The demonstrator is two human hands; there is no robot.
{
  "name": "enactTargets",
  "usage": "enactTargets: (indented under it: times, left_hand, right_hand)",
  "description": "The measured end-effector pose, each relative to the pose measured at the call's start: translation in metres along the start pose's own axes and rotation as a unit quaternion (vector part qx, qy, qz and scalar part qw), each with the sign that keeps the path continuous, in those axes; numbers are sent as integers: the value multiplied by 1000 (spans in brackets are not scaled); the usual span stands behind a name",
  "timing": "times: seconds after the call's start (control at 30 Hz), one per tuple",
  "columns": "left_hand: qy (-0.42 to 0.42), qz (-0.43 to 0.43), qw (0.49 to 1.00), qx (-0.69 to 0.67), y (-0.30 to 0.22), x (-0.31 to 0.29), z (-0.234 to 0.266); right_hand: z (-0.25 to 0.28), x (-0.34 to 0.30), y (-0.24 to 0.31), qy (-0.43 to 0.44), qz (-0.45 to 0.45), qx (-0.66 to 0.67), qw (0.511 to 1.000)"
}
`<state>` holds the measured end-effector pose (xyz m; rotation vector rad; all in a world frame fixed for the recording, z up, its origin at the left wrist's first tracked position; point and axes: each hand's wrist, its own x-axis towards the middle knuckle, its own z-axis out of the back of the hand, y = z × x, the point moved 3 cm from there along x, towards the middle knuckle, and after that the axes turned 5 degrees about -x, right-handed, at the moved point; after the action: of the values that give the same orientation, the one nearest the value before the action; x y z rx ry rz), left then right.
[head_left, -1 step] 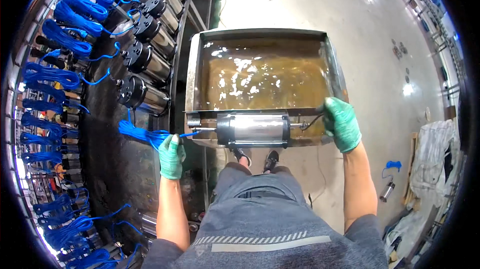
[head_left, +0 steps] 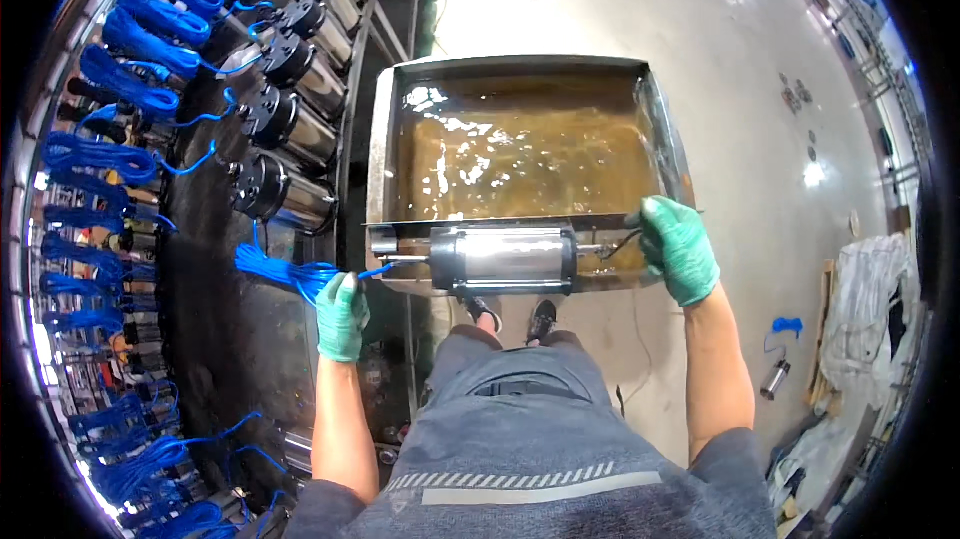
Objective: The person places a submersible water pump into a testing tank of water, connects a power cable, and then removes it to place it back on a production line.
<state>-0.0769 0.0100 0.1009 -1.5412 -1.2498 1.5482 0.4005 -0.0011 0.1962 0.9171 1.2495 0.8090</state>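
My left hand (head_left: 342, 317) pinches the blue cable (head_left: 280, 269); my right hand (head_left: 682, 253) grips a dark hook (head_left: 622, 243). The silver cylinder (head_left: 515, 257) stretches lengthwise left-to-right, its cable end pointing left.

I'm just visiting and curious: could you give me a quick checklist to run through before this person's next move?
1. Left hand closed on the blue cable: ok.
2. Right hand closed on the dark hook at the metal cylinder's right end: ok.
3. Hook securely fastened: cannot tell, too small to judge.
4. Cylinder lying crosswise at the near side of the tank: ok.
5. Cable's bundled part clear of the liquid: ok, it is left of the tank.
6. Both hands covered: ok, green gloves.
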Motion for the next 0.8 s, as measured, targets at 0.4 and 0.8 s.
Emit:
enactTargets:
  times: [0.4,0.8]
  left_hand:
    - [62,10,892,448,167,-27,83]
    - [80,-137,948,275,87,53,36]
  right_hand:
    - [2,-66,-116,-42,-53,71,995]
    - [51,-40,-244,-252,-67,-384,886]
